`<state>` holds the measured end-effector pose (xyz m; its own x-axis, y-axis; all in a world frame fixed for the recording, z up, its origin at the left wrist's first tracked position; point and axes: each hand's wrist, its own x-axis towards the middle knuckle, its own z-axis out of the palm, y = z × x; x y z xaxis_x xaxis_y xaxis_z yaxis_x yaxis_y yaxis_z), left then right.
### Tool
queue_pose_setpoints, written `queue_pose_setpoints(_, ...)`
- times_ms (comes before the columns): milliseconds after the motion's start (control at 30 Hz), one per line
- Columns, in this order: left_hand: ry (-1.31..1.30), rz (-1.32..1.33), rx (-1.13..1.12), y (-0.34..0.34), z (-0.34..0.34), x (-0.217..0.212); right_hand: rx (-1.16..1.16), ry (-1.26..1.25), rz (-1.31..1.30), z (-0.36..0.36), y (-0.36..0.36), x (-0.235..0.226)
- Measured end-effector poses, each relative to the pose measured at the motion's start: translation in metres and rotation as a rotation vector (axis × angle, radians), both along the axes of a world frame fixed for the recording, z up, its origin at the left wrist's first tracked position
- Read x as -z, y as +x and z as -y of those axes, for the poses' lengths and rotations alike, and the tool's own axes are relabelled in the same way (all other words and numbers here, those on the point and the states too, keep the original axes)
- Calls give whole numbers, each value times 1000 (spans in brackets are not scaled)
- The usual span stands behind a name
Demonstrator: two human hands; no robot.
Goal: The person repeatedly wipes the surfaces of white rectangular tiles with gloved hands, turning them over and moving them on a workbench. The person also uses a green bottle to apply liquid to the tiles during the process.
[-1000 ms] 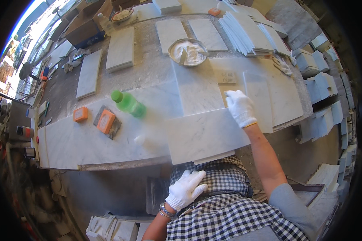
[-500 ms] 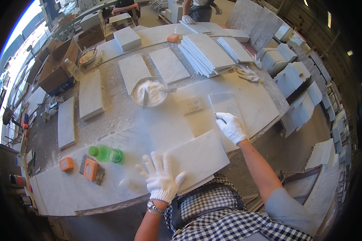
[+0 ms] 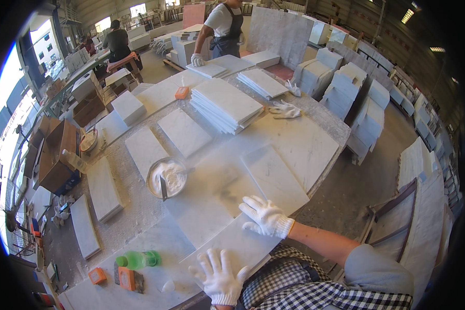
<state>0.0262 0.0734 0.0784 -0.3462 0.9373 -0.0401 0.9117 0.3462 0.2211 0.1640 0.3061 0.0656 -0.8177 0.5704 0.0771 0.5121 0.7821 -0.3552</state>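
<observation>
As a broad worktable (image 3: 134, 219) is stretching out before me, its gritty, dust-coated gray top is bearing flat stone pieces, smooth and faintly veined. At the far side, a person in a dark apron (image 3: 225, 33) is standing with one gloved hand on a pale slab. Near the middle of the far half, a stack of white slabs (image 3: 226, 101) is fanning out in uneven layers. On the left, an open cardboard box (image 3: 62, 150) is showing a blue patch, its detail too small to read.

At the table's near edge, just in front of my checked apron (image 3: 294, 295), a rectangular pale slab (image 3: 243, 238) is lying under my hands. My left hand (image 3: 219, 279), in a white knit glove, is spreading its fingers wide over the slab's left part; my right hand (image 3: 266, 217), gloved alike, is resting open by its far right corner.

Beyond the slab, a round bowl (image 3: 176, 182) is holding creamy white paste with a flat blade upright in it. Nearer on the left, a translucent green bottle (image 3: 138, 260) is sitting close to two small orange blocks (image 3: 97, 276).
</observation>
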Motion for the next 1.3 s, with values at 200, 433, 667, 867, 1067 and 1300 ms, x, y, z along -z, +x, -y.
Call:
queue_pose_setpoints(200, 105, 88, -409, -26, 33, 24, 39, 4, 231, 11, -10, -7)
queue_pose_setpoints(433, 469, 490, -439, -29, 39, 50, -182, 75, 254, 63, -59, -21)
queue_pose_setpoints(667, 634, 854, -538, -29, 43, 56, -534, -15, 194, 144, -87, -14)
queue_pose_setpoints(867, 566, 715, -650, -37, 41, 70, -127, 111, 278, 69, -15, -8)
queue_pose_setpoints(1067, 596, 749, -664, -31, 41, 62, 473, -83, 180, 23, 80, 0)
queue_pose_setpoints(1300, 701, 772, -623, -40, 38, 76, 297, -71, -273, 76, 87, 15)
